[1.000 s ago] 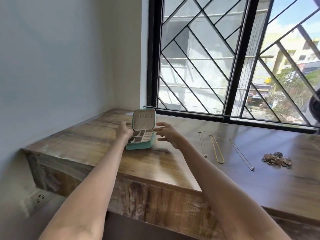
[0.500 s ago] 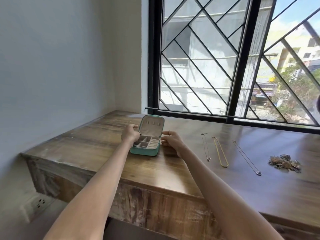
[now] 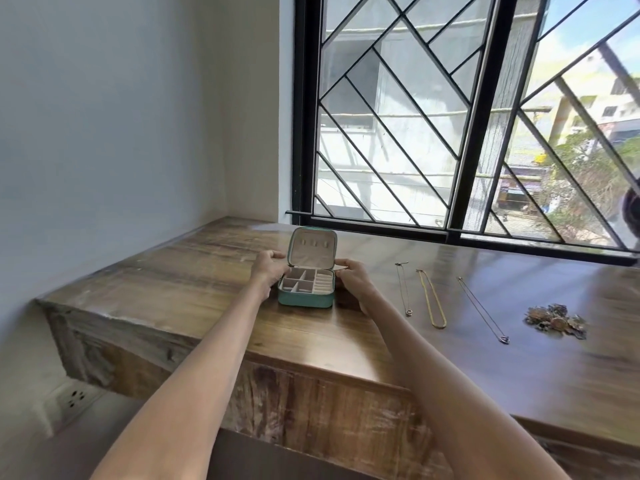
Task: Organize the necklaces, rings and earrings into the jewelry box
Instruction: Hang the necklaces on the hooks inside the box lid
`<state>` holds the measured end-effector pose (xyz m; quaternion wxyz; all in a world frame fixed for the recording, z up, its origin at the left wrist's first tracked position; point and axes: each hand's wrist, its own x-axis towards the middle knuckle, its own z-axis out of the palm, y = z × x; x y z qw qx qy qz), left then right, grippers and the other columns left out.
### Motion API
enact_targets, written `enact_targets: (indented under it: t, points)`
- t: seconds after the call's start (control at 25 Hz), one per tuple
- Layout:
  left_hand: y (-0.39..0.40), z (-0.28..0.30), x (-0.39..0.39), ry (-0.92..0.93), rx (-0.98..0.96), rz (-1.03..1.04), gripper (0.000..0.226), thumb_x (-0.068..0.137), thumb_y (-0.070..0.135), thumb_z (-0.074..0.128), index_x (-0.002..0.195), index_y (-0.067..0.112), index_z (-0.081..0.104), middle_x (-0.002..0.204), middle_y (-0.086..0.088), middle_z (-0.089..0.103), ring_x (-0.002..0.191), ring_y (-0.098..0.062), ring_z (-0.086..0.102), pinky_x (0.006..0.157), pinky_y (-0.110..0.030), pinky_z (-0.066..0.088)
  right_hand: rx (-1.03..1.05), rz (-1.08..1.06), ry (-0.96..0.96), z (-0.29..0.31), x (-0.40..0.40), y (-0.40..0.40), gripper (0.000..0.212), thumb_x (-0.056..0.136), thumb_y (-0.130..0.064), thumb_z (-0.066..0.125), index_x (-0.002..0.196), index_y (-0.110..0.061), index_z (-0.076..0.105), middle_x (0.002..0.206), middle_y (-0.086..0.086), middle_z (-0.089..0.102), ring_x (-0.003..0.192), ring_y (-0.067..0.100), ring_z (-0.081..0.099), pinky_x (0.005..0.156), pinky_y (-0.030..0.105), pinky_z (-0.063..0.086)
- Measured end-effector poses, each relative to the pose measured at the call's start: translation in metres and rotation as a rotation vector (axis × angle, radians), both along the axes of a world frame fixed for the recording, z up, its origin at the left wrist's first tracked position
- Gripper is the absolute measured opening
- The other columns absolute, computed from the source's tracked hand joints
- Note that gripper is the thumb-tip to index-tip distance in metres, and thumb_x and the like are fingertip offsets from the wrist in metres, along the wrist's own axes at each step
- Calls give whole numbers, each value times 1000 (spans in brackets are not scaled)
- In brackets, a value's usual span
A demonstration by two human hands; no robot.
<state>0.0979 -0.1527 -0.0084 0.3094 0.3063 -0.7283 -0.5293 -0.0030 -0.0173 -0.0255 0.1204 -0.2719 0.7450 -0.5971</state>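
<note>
Over on the left part of the wooden worktop (image 3: 194, 271), not far from the window (image 3: 450, 133), sits a little teal jewelry box (image 3: 306, 287) with its lid standing up and the pale divided compartments showing. Both arms reach straight out toward it. The left hand (image 3: 268, 271) cups the box's left side with fingers curled around the hinge corner, and the right hand (image 3: 353, 277) does the same on the right side, so it's gripped from both flanks. To the right of the box, three necklaces lie stretched out: a thin chain (image 3: 403, 289), a gold chain (image 3: 431, 297) and a long pendant chain (image 3: 483, 308). Farther right there's a small heap of rings and earrings (image 3: 556, 320), too blurry to sort out.
</note>
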Motion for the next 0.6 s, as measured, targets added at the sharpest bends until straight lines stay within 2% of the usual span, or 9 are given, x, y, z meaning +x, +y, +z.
enact_targets:
  t: [0.16, 0.32, 0.4, 0.48, 0.6]
  points:
    - [4, -2, 0, -68, -180, 35, 32, 87, 11, 60, 119, 5, 56, 116, -11, 63, 106, -26, 60, 89, -32, 47, -13, -36, 7, 0, 1, -2, 37, 83, 3, 44, 116, -3, 60, 111, 20, 66, 92, 27, 63, 90, 46, 52]
    - [9, 8, -3, -113, -437, 102, 30, 92, 22, 50, 117, 8, 56, 119, -13, 60, 110, -29, 56, 94, -42, 47, -22, -143, 65, 0, 2, 3, 34, 89, -6, 43, 120, -8, 58, 104, 11, 63, 83, 23, 60, 86, 45, 54]
    - [22, 17, -8, -84, -547, 51, 31, 94, 24, 46, 119, 8, 54, 121, -13, 56, 111, -28, 54, 97, -44, 45, -13, -198, 134, 2, 3, 11, 31, 90, -12, 44, 117, -13, 60, 99, 6, 63, 90, 25, 59, 90, 49, 51]
    - [45, 27, -17, -109, -663, -59, 33, 96, 26, 43, 122, 9, 53, 124, -12, 53, 115, -28, 50, 101, -42, 41, 7, -216, 200, 8, 6, 23, 30, 92, -12, 43, 116, -14, 60, 99, 7, 64, 91, 24, 58, 92, 45, 49]
    - [89, 34, -38, -142, -752, -267, 34, 97, 24, 42, 125, 8, 53, 130, -13, 49, 121, -28, 47, 103, -36, 36, 70, -255, 358, 28, 9, 50, 30, 93, -12, 43, 117, -12, 61, 116, 12, 64, 105, 27, 59, 90, 36, 45]
